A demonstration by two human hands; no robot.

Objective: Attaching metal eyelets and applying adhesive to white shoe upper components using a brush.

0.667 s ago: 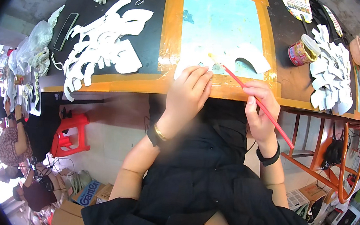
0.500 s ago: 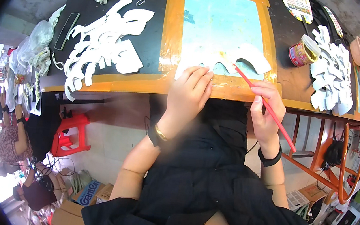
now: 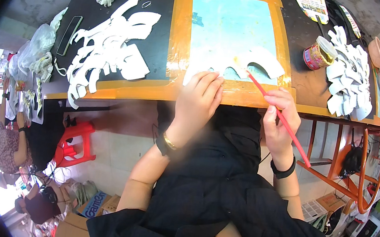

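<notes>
We're looking down on a long black worktable [image 3: 162, 31], and right in front of us sits the glass-blue work board [image 3: 231, 25] with its orange taped border. Off to our left sprawls a big heap of white cut-out pieces [image 3: 108, 53], and far right there's a second stack of white cut-outs [image 3: 349, 76] fanned out like petals. Below the table edge, a red plastic stool [image 3: 74, 145] stands on the tiled floor.

On the board's near edge lies the white curved cut-out [image 3: 238, 63] we're working on, arching across the lower part of the blue panel. Our left hand [image 3: 199, 98] is pressed flat on it, fingers together and stretched forward, pinning its left end down against the orange border. Our right hand [image 3: 279, 117] is curled narrow around a thin red brush [image 3: 277, 112], pinched pen-style between thumb and fingers; the brush tip touches the cut-out near the middle of the arch, the handle slanting back down past our wrist.

Just right of the board stands a small glue pot [image 3: 318, 53] with a pale lid, near the brush hand but apart from it.
</notes>
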